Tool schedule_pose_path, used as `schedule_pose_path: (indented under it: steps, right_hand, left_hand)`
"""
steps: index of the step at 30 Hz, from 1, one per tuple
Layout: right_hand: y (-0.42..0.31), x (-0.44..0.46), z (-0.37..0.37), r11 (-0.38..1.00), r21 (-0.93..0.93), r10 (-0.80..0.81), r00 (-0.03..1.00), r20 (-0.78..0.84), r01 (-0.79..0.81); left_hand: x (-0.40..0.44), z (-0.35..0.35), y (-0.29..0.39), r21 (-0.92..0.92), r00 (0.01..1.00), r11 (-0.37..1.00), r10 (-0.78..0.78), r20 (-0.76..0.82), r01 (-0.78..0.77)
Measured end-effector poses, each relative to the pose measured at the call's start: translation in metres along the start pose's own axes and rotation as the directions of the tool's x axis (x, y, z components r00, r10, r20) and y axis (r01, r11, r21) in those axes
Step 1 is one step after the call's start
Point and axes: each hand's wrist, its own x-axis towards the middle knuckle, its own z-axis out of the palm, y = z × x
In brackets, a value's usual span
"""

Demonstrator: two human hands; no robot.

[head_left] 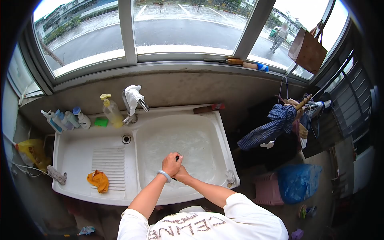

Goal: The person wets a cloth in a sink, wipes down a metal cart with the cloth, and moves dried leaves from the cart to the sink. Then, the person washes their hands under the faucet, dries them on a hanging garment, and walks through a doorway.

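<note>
Black item (177,158) pokes from our left hand (171,164) – fingers curled round it – above cloudy water (184,134). Our right hand (182,174) touches the left; its fingers we cannot tell.

white shirt (256,224) | studded lettering, wording unclear | other text: none readable

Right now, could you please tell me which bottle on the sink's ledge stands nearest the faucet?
The pump bottle with the yellow top, beside the faucet; the other bottles stand farther left, beyond the green pad.
</note>
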Motion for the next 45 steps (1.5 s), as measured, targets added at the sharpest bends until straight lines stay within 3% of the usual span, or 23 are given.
schedule_pose_path:
  steps: [1,7,10,12,14,15,16,17,19,21,25,28,29,32,35,36,37,39,42,43,45]
  right_hand:
    - [0.001,0.001,0.003,0.993,-0.121,0.01,1.0,-0.009,-0.011]
    - [-0.001,0.002,0.008,0.938,-0.341,0.056,0.998,-0.007,-0.055]
    - [0.02,0.005,0.015,0.872,-0.484,0.08,0.997,-0.021,-0.08]
    - [0.003,0.004,0.013,0.851,-0.504,0.17,0.985,0.004,-0.145]
    - [0.01,0.001,0.011,0.993,-0.079,0.094,0.996,0.009,-0.093]
    - [0.0,0.002,0.003,0.991,0.062,0.106,0.982,0.159,-0.117]
    - [-0.025,-0.005,-0.008,0.972,0.087,0.188,0.948,0.258,-0.216]
    - [-0.017,-0.002,-0.018,0.951,0.115,0.241,0.919,0.313,-0.288]
    - [-0.008,0.0,-0.028,0.883,0.331,0.221,0.917,0.331,-0.332]
    - [-0.012,0.002,-0.032,0.85,0.438,0.163,0.937,0.309,-0.292]
    - [-0.02,0.013,-0.022,0.865,0.46,0.103,0.968,0.229,-0.2]
    - [-0.02,0.034,-0.008,0.932,0.346,0.016,0.966,0.258,-0.108]
    - [-0.027,0.036,0.001,0.949,0.311,-0.032,0.968,0.249,-0.049]
    - [-0.057,0.033,0.026,0.977,0.201,-0.131,0.951,0.281,0.075]
    - [-0.068,0.051,0.041,0.98,0.201,-0.096,0.903,0.418,0.011]
    - [-0.076,0.048,0.051,0.947,0.306,-0.042,0.902,0.429,-0.102]
    - [-0.077,0.055,0.061,0.954,0.277,-0.033,0.878,0.477,-0.114]
    - [-0.078,0.07,0.08,0.968,0.212,-0.01,0.822,0.569,-0.135]
    - [-0.107,0.038,0.125,0.884,0.405,-0.121,0.723,0.68,-0.232]
    - [-0.117,0.026,0.142,0.836,0.471,-0.165,0.69,0.705,-0.281]
    - [-0.128,0.014,0.171,0.851,0.432,-0.097,0.72,0.687,-0.298]
  left_hand:
    - [0.0,0.002,-0.001,0.027,0.999,1.0,-0.013,-0.029,0.014]
    - [0.002,-0.003,0.0,0.045,0.965,0.966,-0.257,0.052,0.255]
    - [-0.001,0.011,-0.019,0.024,0.941,0.94,-0.339,0.005,0.339]
    - [-0.003,0.016,-0.034,-0.114,0.94,0.933,-0.341,0.007,0.34]
    - [-0.004,0.024,-0.057,-0.197,0.965,0.948,-0.262,-0.029,0.251]
    - [-0.009,0.02,-0.059,-0.244,0.942,0.916,-0.334,-0.031,0.317]
    - [-0.014,0.014,-0.061,-0.292,0.915,0.879,-0.402,-0.03,0.377]
    - [-0.014,0.007,-0.08,-0.445,0.93,0.819,-0.345,0.123,0.363]
    - [-0.041,-0.032,-0.06,-0.744,0.855,0.446,-0.399,0.331,0.497]
    - [-0.056,-0.041,-0.072,-0.811,0.873,0.351,-0.326,0.364,0.469]
    - [-0.092,-0.051,-0.066,-0.819,0.901,0.417,-0.351,0.256,0.395]
    - [-0.108,-0.056,-0.071,-0.822,0.909,0.514,-0.416,0.011,0.245]
    - [-0.111,-0.051,-0.085,-0.727,0.901,0.662,-0.408,-0.15,0.179]
    - [-0.14,-0.079,-0.091,-0.434,0.78,0.826,-0.522,-0.346,0.36]
    - [-0.167,-0.101,-0.095,-0.433,0.657,0.813,-0.575,-0.488,0.39]
    - [-0.172,-0.106,-0.101,-0.532,0.679,0.8,-0.555,-0.48,0.277]
    - [-0.172,-0.103,-0.115,-0.461,0.638,0.862,-0.478,-0.603,0.211]
    - [-0.188,-0.119,-0.118,-0.562,0.64,0.802,-0.542,-0.544,0.201]
    - [-0.237,-0.136,-0.123,-0.535,0.599,0.839,-0.479,-0.641,0.099]
    - [-0.255,-0.14,-0.13,-0.423,0.578,0.878,-0.468,-0.668,0.223]
    - [-0.29,-0.148,-0.147,-0.476,0.457,0.836,-0.547,-0.701,0.272]
